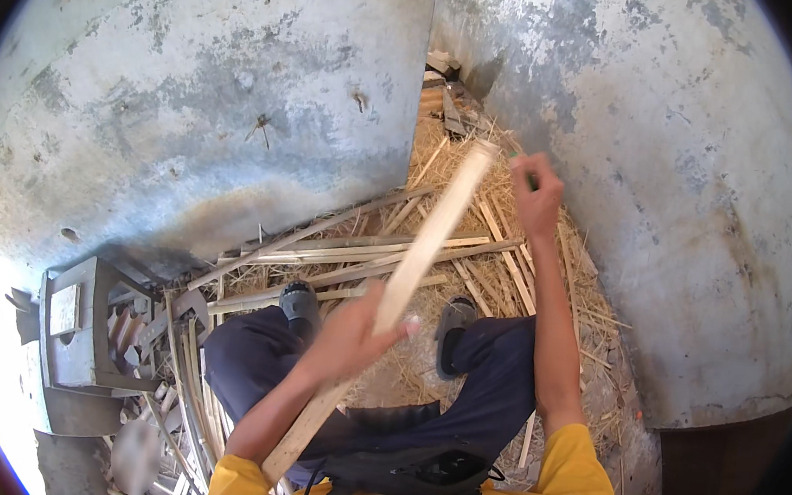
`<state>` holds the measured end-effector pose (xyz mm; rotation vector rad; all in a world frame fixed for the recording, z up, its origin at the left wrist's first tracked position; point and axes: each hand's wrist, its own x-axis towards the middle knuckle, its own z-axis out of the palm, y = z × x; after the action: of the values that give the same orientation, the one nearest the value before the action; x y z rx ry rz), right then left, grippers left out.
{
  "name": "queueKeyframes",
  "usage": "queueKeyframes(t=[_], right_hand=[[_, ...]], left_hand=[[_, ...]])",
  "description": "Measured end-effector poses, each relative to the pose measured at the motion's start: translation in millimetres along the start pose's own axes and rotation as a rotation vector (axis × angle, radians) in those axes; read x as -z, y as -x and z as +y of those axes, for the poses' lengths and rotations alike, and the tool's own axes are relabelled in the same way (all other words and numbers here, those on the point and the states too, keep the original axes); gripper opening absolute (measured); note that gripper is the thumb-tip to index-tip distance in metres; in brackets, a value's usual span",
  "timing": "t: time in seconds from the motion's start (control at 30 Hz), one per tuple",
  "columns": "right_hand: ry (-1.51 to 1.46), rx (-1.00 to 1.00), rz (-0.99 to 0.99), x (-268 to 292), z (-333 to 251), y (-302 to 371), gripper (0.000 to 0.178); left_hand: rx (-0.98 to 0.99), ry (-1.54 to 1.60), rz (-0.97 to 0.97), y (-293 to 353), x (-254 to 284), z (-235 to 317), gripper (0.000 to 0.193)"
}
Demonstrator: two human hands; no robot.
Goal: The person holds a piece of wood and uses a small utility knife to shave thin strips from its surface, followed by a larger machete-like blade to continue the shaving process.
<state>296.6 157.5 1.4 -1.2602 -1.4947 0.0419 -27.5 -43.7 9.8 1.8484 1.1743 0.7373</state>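
Observation:
A long, pale, flat strip of split bamboo or wood [437, 223] slants across my body, from beside my left forearm up toward the far corner. My left hand [348, 337], slightly blurred, grips it around its middle, with the thumb lying across the strip. Off to the right of its far end, my right hand [538, 192] is raised with the fingers curled closed. A small dark green bit shows within that fist, too little of it to name. The right hand and the strip are apart.
Split bamboo lengths [377, 253] and straw-like shavings [497, 265] cover the floor around my shoes [299, 301]. Weathered walls [196, 74] meet at the far corner, by some rubble [453, 112]. A grey box-like frame [79, 371] stands at left, with more strips [183, 370] beside it.

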Motion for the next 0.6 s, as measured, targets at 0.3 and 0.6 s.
queueKeyframes(t=[0.3,0.6], right_hand=[[0.103,-0.380,-0.145,26.6,34.3,0.5,0.034],[-0.145,-0.404,-0.391,26.6,5.6,16.5,0.037]], left_hand=[[0.094,0.016,0.036,-14.4,10.4,-2.2,0.055],[0.022,-0.238,0.087,-21.6,6.4,-20.0,0.057]])
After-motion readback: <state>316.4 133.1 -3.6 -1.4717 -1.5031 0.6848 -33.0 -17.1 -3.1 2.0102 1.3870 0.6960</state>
